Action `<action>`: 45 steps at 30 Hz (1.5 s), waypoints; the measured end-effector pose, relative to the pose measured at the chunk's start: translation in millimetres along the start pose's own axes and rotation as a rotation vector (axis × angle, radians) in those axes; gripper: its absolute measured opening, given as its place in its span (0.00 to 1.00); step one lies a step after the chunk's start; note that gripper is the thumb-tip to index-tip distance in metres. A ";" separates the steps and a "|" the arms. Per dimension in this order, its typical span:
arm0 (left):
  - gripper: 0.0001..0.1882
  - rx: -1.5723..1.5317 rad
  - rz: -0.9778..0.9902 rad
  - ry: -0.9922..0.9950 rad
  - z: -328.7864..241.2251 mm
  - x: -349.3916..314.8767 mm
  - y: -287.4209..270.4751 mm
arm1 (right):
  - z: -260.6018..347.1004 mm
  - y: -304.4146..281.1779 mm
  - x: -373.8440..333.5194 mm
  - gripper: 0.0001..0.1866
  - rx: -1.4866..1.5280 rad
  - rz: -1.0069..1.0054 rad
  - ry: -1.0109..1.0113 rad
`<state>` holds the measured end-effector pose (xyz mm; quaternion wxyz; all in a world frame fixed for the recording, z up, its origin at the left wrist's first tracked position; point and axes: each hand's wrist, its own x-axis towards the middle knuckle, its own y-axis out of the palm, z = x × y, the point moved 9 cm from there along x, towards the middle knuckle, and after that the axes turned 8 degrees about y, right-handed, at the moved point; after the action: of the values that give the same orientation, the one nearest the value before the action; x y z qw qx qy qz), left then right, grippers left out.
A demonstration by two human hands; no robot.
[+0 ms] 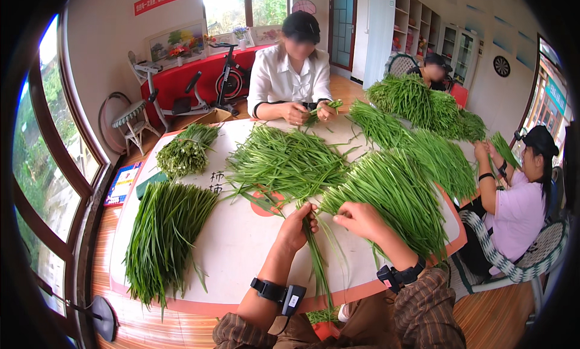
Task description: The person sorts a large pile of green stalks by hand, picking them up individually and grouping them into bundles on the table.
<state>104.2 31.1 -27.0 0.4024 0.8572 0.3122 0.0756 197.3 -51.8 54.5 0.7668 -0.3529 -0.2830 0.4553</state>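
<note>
My left hand [295, 228] is closed round a small bunch of garlic chives [315, 261], whose long leaves hang down past the table's near edge. Just to its right, my right hand [361, 219] has its fingers curled together in a pinch; whatever is between them is too small to make out. A thick heap of chives [393, 198] lies beside and beyond my right hand. Past my left hand spreads a looser pile of chives [281, 161]. Each of my wrists wears a black strap with a small device.
A neat stack of chives [169, 234] and a smaller bundle [186, 152] lie on the table [241, 270] at left. More chives [417, 104] are heaped far right. Across from me a person [293, 77] handles chives; others sit right, one in a woven chair [519, 261].
</note>
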 end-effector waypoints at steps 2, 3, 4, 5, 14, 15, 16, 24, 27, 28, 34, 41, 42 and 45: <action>0.12 0.052 -0.013 0.021 0.7 3.3 -9.2 | -13.6 -10.0 17.3 0.15 -0.187 -0.092 0.001; 0.12 0.041 -0.009 0.022 0.9 3.1 -5.0 | -12.9 -16.6 23.1 0.15 -0.289 -0.151 -0.023; 0.12 0.044 -0.018 0.001 3.0 1.1 -1.4 | -14.6 -15.5 29.6 0.14 -0.301 -0.142 -0.005; 0.12 0.047 -0.027 -0.021 5.2 0.3 0.6 | -14.9 -11.3 35.8 0.14 -0.313 -0.134 0.012; 0.13 -0.007 0.062 -0.043 3.8 -3.8 6.0 | -44.0 -12.9 53.3 0.12 0.017 -0.099 0.101; 0.13 -0.006 0.079 -0.063 6.4 -3.5 11.0 | -51.9 -22.4 48.9 0.11 0.128 -0.104 0.109; 0.13 -0.013 0.056 -0.061 6.0 -4.6 17.0 | -59.9 -25.0 50.4 0.12 0.284 -0.060 0.099; 0.14 -0.026 0.096 -0.030 1.4 -2.5 11.9 | -15.4 -38.5 13.2 0.11 0.766 0.096 0.102; 0.14 -0.024 0.053 0.008 -7.5 -10.9 23.7 | -8.7 -13.3 6.9 0.10 0.770 0.204 0.094; 0.14 -0.022 0.048 0.009 -7.0 -10.8 21.3 | -4.9 -5.6 5.9 0.10 0.804 0.208 0.094; 0.15 -0.001 0.188 -0.067 4.6 -10.5 27.6 | -2.5 14.3 6.8 0.10 0.746 0.183 0.080; 0.11 0.124 0.196 -0.052 7.3 -9.4 27.4 | -9.0 24.4 8.8 0.12 0.438 0.098 0.097; 0.11 0.131 0.162 -0.030 6.0 -7.6 29.4 | -5.4 14.3 8.0 0.12 0.392 0.061 0.078; 0.11 0.188 0.165 -0.003 4.1 -8.5 22.2 | 20.5 -22.6 14.1 0.15 0.211 -0.082 -0.033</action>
<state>109.6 12.7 -12.3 0.3132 0.9140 0.2457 0.0779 199.1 -41.0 86.2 0.8130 -0.2507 -0.2601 0.4567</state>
